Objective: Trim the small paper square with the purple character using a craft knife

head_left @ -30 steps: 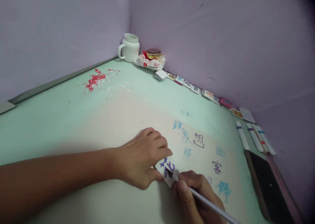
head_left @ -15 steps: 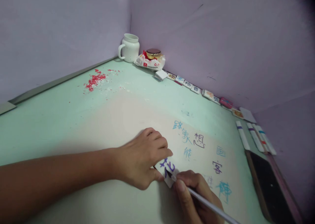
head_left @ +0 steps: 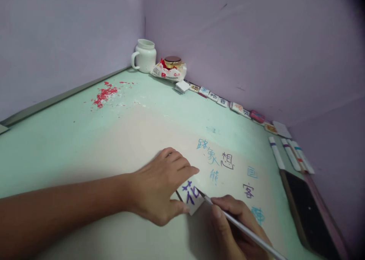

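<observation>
A small white card point(head_left: 190, 194) with a purple Chinese character lies near the bottom middle of the head view. My left hand point(head_left: 162, 187) reaches in from the left and steadies it, thumb at its near edge and forefinger along the far side. On the right, my right hand point(head_left: 235, 227) pinches a slim, pale-handled brush point(head_left: 248, 233). Its dark pointed tip is at the card's right edge, beside the last stroke; whether it touches is hard to tell. Under the card is the pale tabletop point(head_left: 128, 145).
Chinese characters in blue and purple mark the tabletop. Several white markers point(head_left: 276, 153) lie beside a dark phone point(head_left: 308, 214) at right. Lettered cards point(head_left: 222, 101) line the wall. A white mug point(head_left: 146, 56), a wrapped jar point(head_left: 171, 67) and red flakes point(head_left: 104, 94) are farther back.
The brush tip has moved off the character's lower strokes to the card's right edge. More of the purple character shows. The whole view has shifted slightly.
</observation>
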The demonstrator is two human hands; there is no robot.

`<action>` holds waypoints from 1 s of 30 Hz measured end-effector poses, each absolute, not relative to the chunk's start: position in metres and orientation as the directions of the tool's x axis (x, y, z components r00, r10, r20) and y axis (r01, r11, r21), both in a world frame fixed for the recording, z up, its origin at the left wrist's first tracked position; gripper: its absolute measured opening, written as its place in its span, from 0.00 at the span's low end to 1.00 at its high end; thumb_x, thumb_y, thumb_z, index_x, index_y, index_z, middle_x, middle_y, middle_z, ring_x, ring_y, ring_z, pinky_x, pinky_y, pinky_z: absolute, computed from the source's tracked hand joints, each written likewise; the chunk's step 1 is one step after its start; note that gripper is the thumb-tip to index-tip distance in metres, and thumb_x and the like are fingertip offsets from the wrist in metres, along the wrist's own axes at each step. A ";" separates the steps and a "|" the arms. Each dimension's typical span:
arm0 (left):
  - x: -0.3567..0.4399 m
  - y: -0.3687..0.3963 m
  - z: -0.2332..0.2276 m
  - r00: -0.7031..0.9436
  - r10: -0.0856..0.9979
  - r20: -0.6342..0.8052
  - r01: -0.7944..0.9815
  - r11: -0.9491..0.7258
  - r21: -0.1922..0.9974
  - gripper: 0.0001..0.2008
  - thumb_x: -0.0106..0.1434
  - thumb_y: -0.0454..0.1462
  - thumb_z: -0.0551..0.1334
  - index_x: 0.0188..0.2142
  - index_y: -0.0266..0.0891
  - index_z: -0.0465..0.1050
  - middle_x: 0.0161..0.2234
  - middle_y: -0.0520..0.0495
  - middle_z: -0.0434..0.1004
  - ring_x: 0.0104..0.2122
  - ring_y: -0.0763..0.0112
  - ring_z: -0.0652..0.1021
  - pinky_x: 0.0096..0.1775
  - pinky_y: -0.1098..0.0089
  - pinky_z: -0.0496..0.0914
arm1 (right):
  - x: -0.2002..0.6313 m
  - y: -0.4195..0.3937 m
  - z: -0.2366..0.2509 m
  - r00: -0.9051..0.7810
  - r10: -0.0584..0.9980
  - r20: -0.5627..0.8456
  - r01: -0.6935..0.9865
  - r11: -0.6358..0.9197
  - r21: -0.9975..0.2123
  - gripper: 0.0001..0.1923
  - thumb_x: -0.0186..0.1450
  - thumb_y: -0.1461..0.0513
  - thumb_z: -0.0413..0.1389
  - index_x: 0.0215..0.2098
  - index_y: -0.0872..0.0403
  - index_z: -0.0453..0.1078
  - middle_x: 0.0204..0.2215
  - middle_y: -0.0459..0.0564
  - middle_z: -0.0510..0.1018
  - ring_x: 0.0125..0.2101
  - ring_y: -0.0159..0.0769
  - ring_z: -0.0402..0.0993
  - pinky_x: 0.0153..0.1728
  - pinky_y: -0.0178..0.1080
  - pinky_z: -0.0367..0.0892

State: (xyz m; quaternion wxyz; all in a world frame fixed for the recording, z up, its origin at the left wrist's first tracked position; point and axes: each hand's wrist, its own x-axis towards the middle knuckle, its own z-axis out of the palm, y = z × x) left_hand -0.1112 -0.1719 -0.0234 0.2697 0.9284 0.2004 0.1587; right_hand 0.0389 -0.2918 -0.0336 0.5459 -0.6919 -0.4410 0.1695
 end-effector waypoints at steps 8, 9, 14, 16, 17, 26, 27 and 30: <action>-0.104 -0.195 -0.026 0.774 0.619 0.135 0.478 -0.710 0.516 0.22 0.53 0.45 0.69 0.43 0.37 0.69 0.40 0.43 0.69 0.43 0.55 0.67 0.54 0.50 0.56 | 0.073 -0.280 -0.038 0.396 0.831 0.392 0.596 0.092 -0.798 0.05 0.63 0.62 0.59 0.36 0.45 0.75 0.25 0.38 0.78 0.21 0.25 0.71 0.21 0.25 0.66; -0.105 -0.194 -0.026 0.782 0.608 0.136 0.461 -0.711 0.531 0.19 0.53 0.41 0.68 0.43 0.37 0.69 0.39 0.43 0.68 0.42 0.56 0.67 0.53 0.51 0.58 | 0.075 -0.280 -0.038 0.374 0.841 0.391 0.626 0.083 -0.776 0.06 0.63 0.62 0.59 0.37 0.44 0.75 0.26 0.38 0.79 0.22 0.26 0.73 0.22 0.25 0.68; -0.110 -0.189 -0.027 0.788 0.571 0.231 0.370 -0.739 0.563 0.22 0.49 0.32 0.60 0.46 0.38 0.67 0.39 0.43 0.68 0.41 0.57 0.67 0.52 0.51 0.59 | 0.084 -0.279 -0.039 0.191 0.893 0.409 0.654 0.195 -0.731 0.15 0.64 0.65 0.56 0.47 0.42 0.72 0.35 0.41 0.81 0.32 0.28 0.79 0.32 0.27 0.73; -0.111 -0.189 -0.028 0.787 0.556 0.269 0.340 -0.753 0.563 0.23 0.48 0.31 0.59 0.47 0.37 0.66 0.40 0.42 0.68 0.41 0.56 0.67 0.51 0.50 0.59 | 0.087 -0.279 -0.037 0.130 0.899 0.419 0.597 0.266 -0.756 0.18 0.65 0.66 0.55 0.51 0.42 0.71 0.38 0.43 0.80 0.35 0.30 0.79 0.35 0.29 0.74; -0.111 -0.189 -0.029 0.787 0.550 0.280 0.331 -0.759 0.561 0.24 0.48 0.30 0.59 0.47 0.37 0.66 0.40 0.42 0.68 0.41 0.56 0.67 0.51 0.50 0.60 | 0.088 -0.279 -0.036 0.119 0.905 0.409 0.570 0.274 -0.774 0.19 0.65 0.66 0.55 0.52 0.42 0.70 0.38 0.44 0.80 0.36 0.31 0.79 0.36 0.31 0.74; -0.111 -0.189 -0.034 0.777 0.544 0.316 0.328 -0.779 0.535 0.26 0.48 0.30 0.58 0.49 0.35 0.66 0.42 0.40 0.67 0.42 0.55 0.67 0.51 0.48 0.59 | 0.089 -0.283 -0.040 0.221 0.887 0.406 0.518 0.246 -0.820 0.22 0.68 0.69 0.48 0.54 0.41 0.67 0.32 0.41 0.78 0.31 0.28 0.76 0.36 0.33 0.72; -0.112 -0.189 -0.034 0.779 0.543 0.315 0.328 -0.780 0.534 0.26 0.48 0.30 0.58 0.50 0.35 0.66 0.42 0.40 0.67 0.43 0.55 0.67 0.52 0.48 0.59 | 0.092 -0.283 -0.041 0.177 0.901 0.396 0.526 0.253 -0.812 0.24 0.67 0.69 0.48 0.58 0.40 0.64 0.37 0.43 0.79 0.34 0.29 0.76 0.38 0.35 0.72; -0.113 -0.188 -0.033 0.788 0.529 0.316 0.304 -0.780 0.546 0.26 0.50 0.28 0.56 0.50 0.34 0.65 0.44 0.40 0.67 0.43 0.56 0.67 0.51 0.49 0.60 | 0.102 -0.283 -0.040 0.099 0.951 0.294 0.460 0.218 -0.861 0.27 0.67 0.68 0.49 0.62 0.39 0.60 0.49 0.47 0.76 0.42 0.33 0.76 0.44 0.38 0.70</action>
